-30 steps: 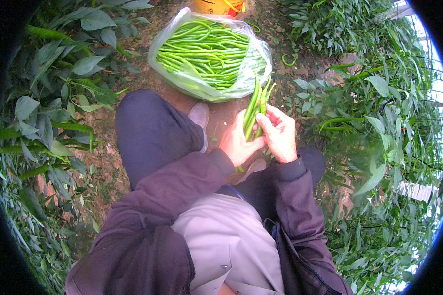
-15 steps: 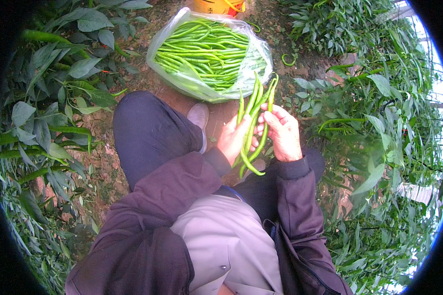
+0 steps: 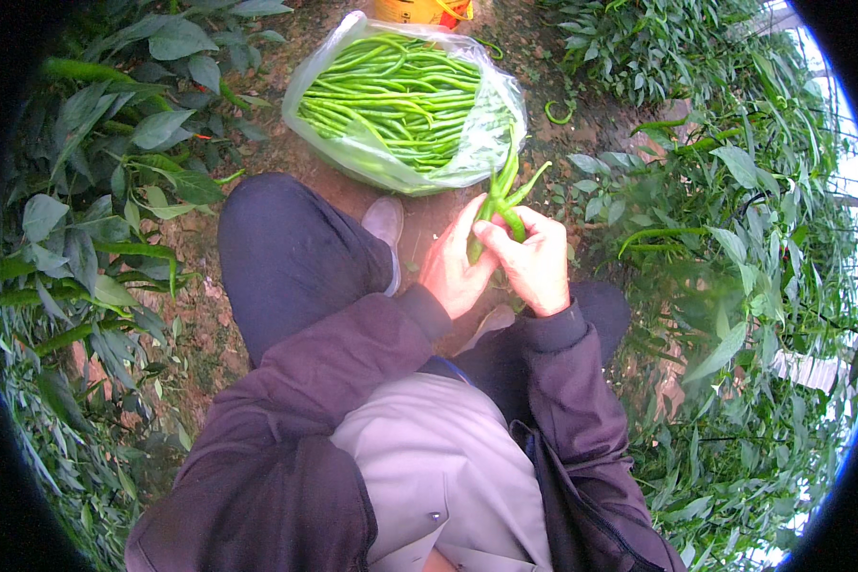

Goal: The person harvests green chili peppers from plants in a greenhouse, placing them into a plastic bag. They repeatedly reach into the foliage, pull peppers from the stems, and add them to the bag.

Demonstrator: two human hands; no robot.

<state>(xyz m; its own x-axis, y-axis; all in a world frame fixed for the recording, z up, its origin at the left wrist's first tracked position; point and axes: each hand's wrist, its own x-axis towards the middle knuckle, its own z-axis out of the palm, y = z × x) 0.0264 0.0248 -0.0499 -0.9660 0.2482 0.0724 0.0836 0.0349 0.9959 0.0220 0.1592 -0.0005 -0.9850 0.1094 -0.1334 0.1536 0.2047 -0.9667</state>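
Note:
Several long green chili peppers (image 3: 501, 202) are bunched between my hands, their tips pointing up and fanning out toward the bag. My left hand (image 3: 454, 271) wraps round the lower part of the bunch. From the other side my right hand (image 3: 538, 265) closes on the same peppers, thumb and fingers against my left fingers. Just beyond my hands stands a clear plastic bag (image 3: 348, 157), open at the top and heaped with green chili peppers (image 3: 400, 95) lying mostly crosswise.
An orange-yellow bucket (image 3: 418, 11) stands behind the bag. Leafy pepper plants (image 3: 95, 238) with hanging fruit line the left, and more plants (image 3: 734, 257) line the right. A single curled pepper (image 3: 559, 115) lies on the soil right of the bag. My bent knee (image 3: 281, 238) is at left.
My hands have come closer together round the peppers. The bunch has shifted upward, its lower ends no longer hanging below my hands. The bag has barely moved.

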